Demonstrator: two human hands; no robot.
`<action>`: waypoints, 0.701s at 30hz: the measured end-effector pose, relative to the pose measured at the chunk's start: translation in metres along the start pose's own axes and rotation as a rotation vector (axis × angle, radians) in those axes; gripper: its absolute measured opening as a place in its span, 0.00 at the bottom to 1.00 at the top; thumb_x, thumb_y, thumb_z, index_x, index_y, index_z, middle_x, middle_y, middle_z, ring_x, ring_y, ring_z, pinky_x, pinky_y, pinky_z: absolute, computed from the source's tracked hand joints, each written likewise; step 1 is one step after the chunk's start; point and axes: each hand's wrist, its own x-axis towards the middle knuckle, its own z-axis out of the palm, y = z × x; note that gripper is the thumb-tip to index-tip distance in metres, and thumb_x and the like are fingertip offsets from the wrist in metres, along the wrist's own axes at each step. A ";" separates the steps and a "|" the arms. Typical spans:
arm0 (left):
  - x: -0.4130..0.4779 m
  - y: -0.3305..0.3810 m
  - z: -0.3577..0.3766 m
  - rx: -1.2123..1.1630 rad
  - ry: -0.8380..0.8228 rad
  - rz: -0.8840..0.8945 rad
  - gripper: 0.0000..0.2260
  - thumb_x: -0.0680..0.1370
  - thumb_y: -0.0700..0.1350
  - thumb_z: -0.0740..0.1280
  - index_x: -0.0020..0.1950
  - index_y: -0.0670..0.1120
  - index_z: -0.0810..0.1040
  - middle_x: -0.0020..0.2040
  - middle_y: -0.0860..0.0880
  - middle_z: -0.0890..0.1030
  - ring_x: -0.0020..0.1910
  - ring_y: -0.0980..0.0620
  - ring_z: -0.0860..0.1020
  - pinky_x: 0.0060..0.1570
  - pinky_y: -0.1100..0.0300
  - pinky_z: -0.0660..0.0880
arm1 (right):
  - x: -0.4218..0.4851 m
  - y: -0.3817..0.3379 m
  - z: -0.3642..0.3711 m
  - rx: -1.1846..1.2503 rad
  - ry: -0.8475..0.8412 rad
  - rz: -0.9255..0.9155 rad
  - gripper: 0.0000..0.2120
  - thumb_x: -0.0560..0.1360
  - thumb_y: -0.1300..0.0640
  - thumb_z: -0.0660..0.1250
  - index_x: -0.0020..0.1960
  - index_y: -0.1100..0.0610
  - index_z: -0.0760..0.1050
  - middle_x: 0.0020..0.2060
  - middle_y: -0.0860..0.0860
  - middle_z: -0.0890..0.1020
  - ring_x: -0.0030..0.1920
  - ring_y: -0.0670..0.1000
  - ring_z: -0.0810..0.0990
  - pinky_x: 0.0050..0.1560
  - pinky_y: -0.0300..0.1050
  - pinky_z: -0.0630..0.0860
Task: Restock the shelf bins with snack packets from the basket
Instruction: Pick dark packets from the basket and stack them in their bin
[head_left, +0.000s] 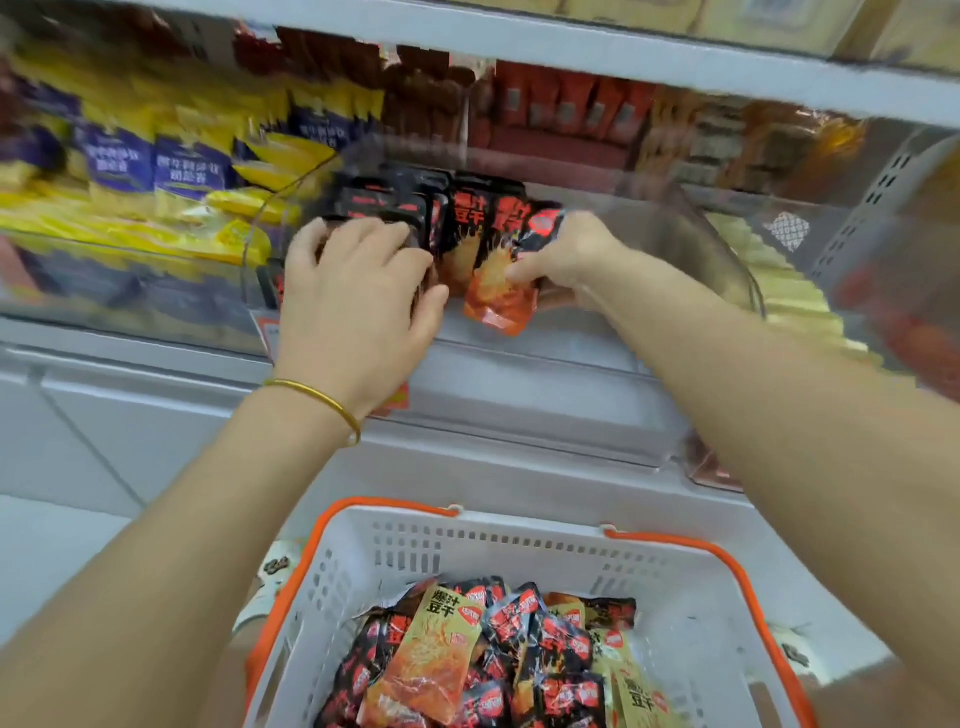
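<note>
Now mid-frame, left hand (358, 312) clamps black packets (395, 202) upright in the clear bin (691, 234); right hand (569, 249) pinches orange packet (501, 306) beside them. Slide it in upright, label forward; basket (519, 540) below holds more.

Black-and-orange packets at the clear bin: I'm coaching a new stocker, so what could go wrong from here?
1. The packet pinched by the right hand seems to sit low at the front of the clear bin; released now, it might slide out rather than stand.
2. The left hand holds the row of packets back; letting go early could let them tip forward.
3. Blur hides how much room remains, so overfilling is possible.
</note>
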 end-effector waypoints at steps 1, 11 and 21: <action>0.000 -0.004 0.005 0.007 0.006 0.018 0.17 0.75 0.53 0.58 0.53 0.45 0.81 0.58 0.45 0.79 0.61 0.43 0.74 0.63 0.45 0.62 | 0.018 0.006 0.009 -0.137 0.019 0.027 0.17 0.68 0.66 0.75 0.55 0.64 0.75 0.49 0.60 0.81 0.47 0.56 0.82 0.50 0.58 0.79; 0.001 -0.008 0.009 0.022 0.030 0.055 0.15 0.75 0.50 0.57 0.48 0.46 0.80 0.55 0.47 0.81 0.54 0.43 0.77 0.57 0.48 0.64 | 0.114 0.024 0.042 -0.504 0.331 -0.010 0.18 0.72 0.58 0.71 0.60 0.62 0.74 0.53 0.58 0.81 0.52 0.58 0.81 0.50 0.49 0.78; -0.002 -0.009 0.010 -0.008 0.115 0.053 0.12 0.76 0.48 0.59 0.49 0.45 0.80 0.55 0.47 0.80 0.56 0.43 0.76 0.59 0.49 0.63 | 0.107 0.023 0.039 -0.323 0.211 0.086 0.28 0.67 0.55 0.77 0.61 0.65 0.71 0.55 0.60 0.80 0.53 0.59 0.81 0.53 0.54 0.80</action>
